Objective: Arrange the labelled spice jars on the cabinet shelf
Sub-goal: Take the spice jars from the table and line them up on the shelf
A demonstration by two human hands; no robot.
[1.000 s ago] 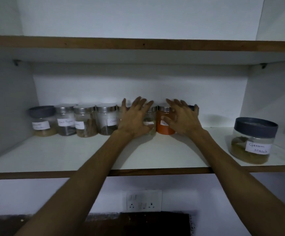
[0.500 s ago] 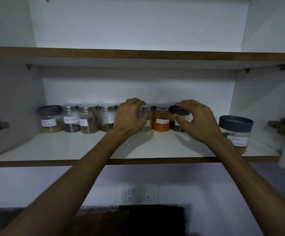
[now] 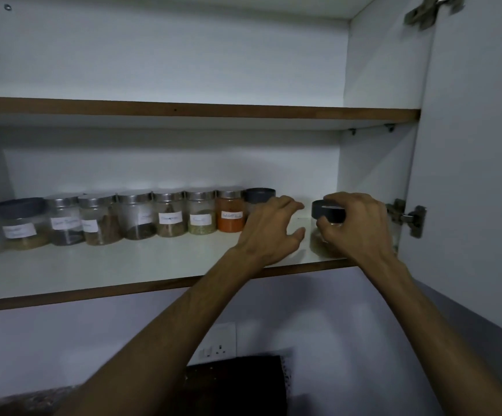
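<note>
Both hands have shifted right along the shelf since half a second ago, away from the middle jars toward the cabinet's right end. Nearest the viewer, two bare forearms reach up from below, past a wall socket (image 3: 217,346). The wooden-edged cabinet shelf (image 3: 141,288) comes next. At its right end, near the front edge, the right hand (image 3: 356,225) curls its fingers over a wide jar with a dark lid (image 3: 323,232), gripping it from above and the side. Just to its left, the left hand (image 3: 269,232) hovers with fingers loosely spread, holding nothing, in front of another dark-lidded jar (image 3: 258,196) at the row's end. Farther back, labelled spice jars stand upright side by side along the rear wall, among them an orange spice jar (image 3: 230,211). A door hinge (image 3: 405,216) sits on the right wall.
</note>
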